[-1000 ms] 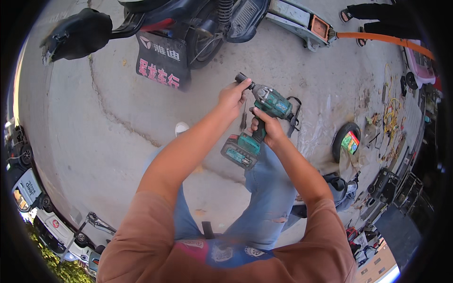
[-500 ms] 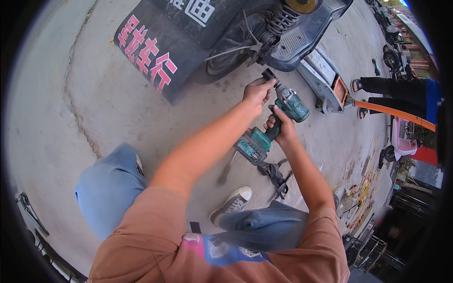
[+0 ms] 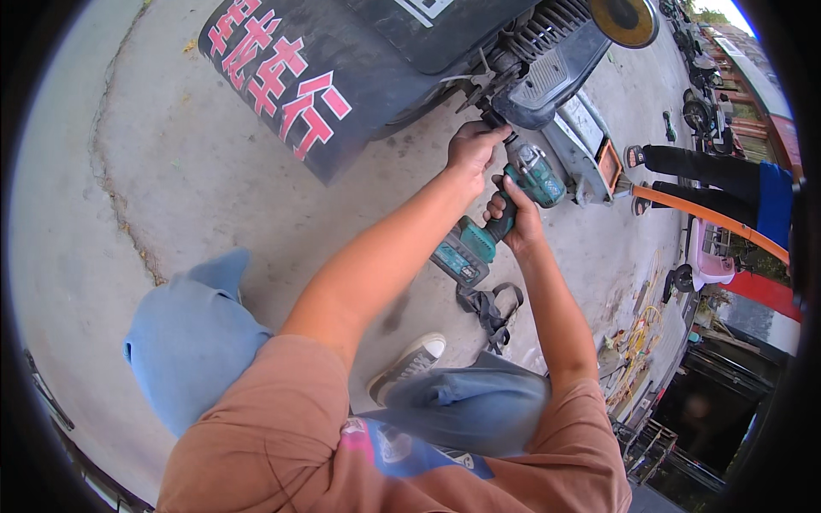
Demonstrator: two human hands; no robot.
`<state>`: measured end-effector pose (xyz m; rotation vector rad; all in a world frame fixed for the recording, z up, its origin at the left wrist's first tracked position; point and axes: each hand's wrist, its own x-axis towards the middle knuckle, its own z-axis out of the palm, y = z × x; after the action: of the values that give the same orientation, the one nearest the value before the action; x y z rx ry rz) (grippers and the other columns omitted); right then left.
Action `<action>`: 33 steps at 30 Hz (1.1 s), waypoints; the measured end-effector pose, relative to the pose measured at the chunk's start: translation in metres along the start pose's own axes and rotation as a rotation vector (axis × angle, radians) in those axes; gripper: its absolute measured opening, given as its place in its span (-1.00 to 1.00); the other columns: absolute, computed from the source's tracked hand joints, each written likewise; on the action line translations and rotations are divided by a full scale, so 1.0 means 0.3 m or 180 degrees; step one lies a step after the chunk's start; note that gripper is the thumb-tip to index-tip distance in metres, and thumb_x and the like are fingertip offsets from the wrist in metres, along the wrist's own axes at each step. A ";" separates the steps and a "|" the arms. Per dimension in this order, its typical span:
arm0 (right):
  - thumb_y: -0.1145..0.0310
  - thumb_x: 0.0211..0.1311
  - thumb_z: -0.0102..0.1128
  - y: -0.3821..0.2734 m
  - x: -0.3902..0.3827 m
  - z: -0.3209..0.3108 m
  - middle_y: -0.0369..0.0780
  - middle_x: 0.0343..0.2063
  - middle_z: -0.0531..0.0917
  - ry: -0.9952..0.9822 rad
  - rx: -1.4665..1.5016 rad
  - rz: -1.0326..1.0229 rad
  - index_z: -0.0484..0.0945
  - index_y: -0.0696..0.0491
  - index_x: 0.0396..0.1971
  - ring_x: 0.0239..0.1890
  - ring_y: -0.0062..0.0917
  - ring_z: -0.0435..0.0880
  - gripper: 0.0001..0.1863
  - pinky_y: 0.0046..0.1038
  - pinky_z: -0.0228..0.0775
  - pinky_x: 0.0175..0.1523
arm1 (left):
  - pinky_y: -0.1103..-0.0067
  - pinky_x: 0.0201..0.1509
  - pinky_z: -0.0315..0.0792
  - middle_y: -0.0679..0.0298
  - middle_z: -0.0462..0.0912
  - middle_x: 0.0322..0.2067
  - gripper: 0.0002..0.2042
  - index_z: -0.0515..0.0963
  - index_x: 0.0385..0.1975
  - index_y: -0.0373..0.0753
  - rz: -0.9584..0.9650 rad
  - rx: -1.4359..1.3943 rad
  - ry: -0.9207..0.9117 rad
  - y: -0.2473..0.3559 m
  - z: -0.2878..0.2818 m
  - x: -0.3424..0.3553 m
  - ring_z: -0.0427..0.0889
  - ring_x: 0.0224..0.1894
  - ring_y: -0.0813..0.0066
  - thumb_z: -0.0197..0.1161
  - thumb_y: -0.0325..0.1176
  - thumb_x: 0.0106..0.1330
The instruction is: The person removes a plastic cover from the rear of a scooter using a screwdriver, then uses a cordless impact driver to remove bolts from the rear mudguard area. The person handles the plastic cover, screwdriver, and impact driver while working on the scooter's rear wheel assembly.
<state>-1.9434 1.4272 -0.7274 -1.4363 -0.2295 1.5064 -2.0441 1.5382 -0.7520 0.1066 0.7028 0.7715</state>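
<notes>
My right hand (image 3: 518,215) is wrapped round the black grip of a teal cordless impact wrench (image 3: 535,174), its battery hanging toward my lap. At the tool's nose, my left hand (image 3: 475,150) is closed round the black socket, which points away from me. The socket's tip (image 3: 492,115) reaches the dark metal parts beside the wheel of a vehicle (image 3: 479,77). Whether it sits on a nut cannot be made out. A coil spring (image 3: 556,26) and a ribbed grey footplate-like part (image 3: 543,81) are just beyond.
A black mudflap (image 3: 282,77) with pink characters hangs at the left of the wheel. A floor jack (image 3: 577,141) with an orange handle (image 3: 710,212) stands to the right, near another person's legs (image 3: 697,162). A black strap (image 3: 492,312) lies by my shoe (image 3: 410,368).
Both hands have moved the impact wrench slightly forward, bringing its socket up to the parts beside the wheel. The vehicle shows larger and lower as my view has shifted.
</notes>
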 end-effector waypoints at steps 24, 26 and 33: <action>0.31 0.29 0.23 -0.014 -0.006 0.104 -0.32 -0.64 0.41 0.0068 0.0135 -0.0060 0.45 0.12 -0.11 -0.60 -0.57 0.44 -0.73 -0.40 0.45 -0.36 | 0.57 0.04 0.32 0.43 0.61 -0.22 -0.74 0.58 -0.14 -0.13 -0.0039 -0.0083 -0.0838 0.052 -0.092 0.088 0.50 -0.13 0.61 0.40 -0.25 0.22; 0.30 0.30 0.21 -0.003 -0.011 0.115 -0.34 -0.65 0.38 0.0035 0.0301 0.0022 0.45 0.11 -0.09 -0.60 -0.59 0.41 -0.71 -0.43 0.44 -0.35 | 0.55 0.09 0.29 0.43 0.61 -0.20 -0.72 0.57 -0.12 -0.14 -0.0057 -0.0088 -0.0938 0.052 -0.108 0.094 0.50 -0.08 0.59 0.40 -0.24 0.22; 0.33 0.30 0.19 -0.007 -0.003 0.100 -0.38 -0.66 0.32 -0.0017 0.0215 0.0033 0.44 0.09 -0.06 -0.60 -0.63 0.38 -0.73 -0.47 0.43 -0.36 | 0.51 0.13 0.26 0.45 0.60 -0.16 -0.69 0.55 -0.09 -0.09 -0.0208 0.0024 -0.0977 0.091 -0.094 0.067 0.49 -0.02 0.57 0.41 -0.22 0.21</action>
<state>-1.9676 1.4419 -0.7172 -1.3821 -0.1730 1.5125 -2.0677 1.5669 -0.7755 0.2032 0.4157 0.6716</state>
